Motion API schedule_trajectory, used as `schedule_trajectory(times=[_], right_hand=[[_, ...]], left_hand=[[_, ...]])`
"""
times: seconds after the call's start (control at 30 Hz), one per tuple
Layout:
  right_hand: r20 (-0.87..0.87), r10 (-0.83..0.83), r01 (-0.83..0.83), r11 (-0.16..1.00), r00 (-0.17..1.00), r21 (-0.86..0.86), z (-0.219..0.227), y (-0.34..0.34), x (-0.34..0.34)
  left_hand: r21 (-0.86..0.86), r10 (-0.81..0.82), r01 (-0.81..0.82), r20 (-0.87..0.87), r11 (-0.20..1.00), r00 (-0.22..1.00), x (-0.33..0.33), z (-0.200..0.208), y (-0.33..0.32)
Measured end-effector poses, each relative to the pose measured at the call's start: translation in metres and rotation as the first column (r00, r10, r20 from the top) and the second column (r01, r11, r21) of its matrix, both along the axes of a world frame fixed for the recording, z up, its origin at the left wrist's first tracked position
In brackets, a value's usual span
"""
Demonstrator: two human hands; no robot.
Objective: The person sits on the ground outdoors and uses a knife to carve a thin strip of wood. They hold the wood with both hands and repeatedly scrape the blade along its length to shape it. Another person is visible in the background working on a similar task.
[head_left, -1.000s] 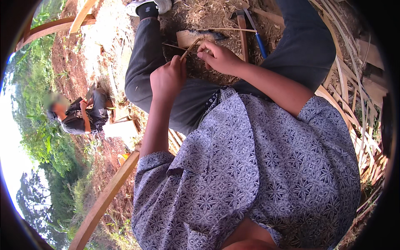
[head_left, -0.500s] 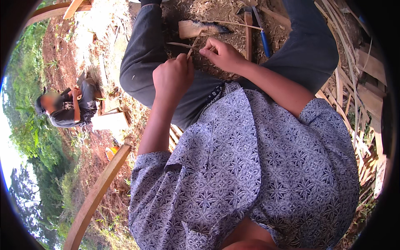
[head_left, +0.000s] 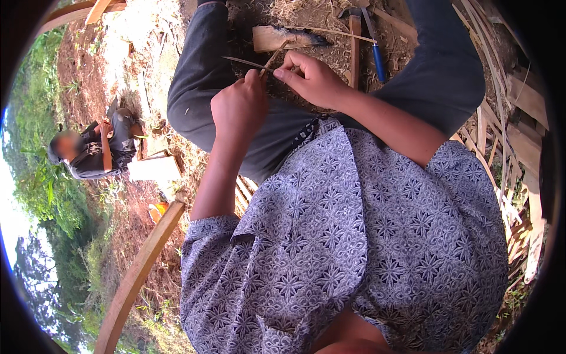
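My left hand (head_left: 239,109) is closed around the handle of a thin knife (head_left: 244,62) whose blade points left above my knuckles. My right hand (head_left: 312,79) pinches a slim bamboo stick (head_left: 275,56) that crosses the blade at the fingertips. Both hands meet above my lap, over dark grey trousers (head_left: 200,82). My patterned blue-grey shirt (head_left: 354,236) fills the lower half of the view.
On the ground ahead lie a flat wooden block (head_left: 274,38), a wooden-handled hammer (head_left: 354,35) and a blue-handled tool (head_left: 377,59). Bamboo strips (head_left: 501,153) pile up at the right. Another person (head_left: 88,150) crouches at the left near a pale box (head_left: 154,168). A curved wooden beam (head_left: 138,274) runs lower left.
The view has shifted, so the hands sit slightly higher and more to the left. The hands keep their grip on knife and stick. The person at the left has moved a little.
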State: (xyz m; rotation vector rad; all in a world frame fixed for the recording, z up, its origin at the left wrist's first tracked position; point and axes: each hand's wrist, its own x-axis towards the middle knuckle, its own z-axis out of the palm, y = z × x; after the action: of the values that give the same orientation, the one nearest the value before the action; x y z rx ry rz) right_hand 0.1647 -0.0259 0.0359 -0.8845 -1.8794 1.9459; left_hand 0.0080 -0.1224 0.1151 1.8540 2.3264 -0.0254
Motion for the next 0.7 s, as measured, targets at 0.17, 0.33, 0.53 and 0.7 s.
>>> schedule_trajectory(times=[0.17, 0.33, 0.53, 0.7], right_hand=[[0.029, -0.03, 0.029, 0.999, 0.999, 0.031, -0.005, 0.004, 0.0], [-0.077, -0.077, 0.089, 0.982, 0.994, 0.169, 0.002, -0.002, 0.0], [0.084, -0.018, 0.02, 0.999, 0.996, -0.025, -0.004, 0.0, 0.006], [0.195, -0.158, 0.108, 0.963, 0.968, 0.248, -0.07, 0.013, 0.012]], left_hand=[[-0.038, -0.002, 0.002, 0.003, 0.999, 1.0, 0.004, 0.0, 0.001], [-0.058, -0.008, 0.009, 0.02, 0.998, 1.0, 0.002, 0.0, 0.006], [-0.033, 0.006, -0.004, 0.049, 0.999, 0.999, 0.002, 0.001, 0.008], [-0.064, -0.006, 0.007, 0.02, 0.998, 1.0, 0.009, 0.005, 0.013]])
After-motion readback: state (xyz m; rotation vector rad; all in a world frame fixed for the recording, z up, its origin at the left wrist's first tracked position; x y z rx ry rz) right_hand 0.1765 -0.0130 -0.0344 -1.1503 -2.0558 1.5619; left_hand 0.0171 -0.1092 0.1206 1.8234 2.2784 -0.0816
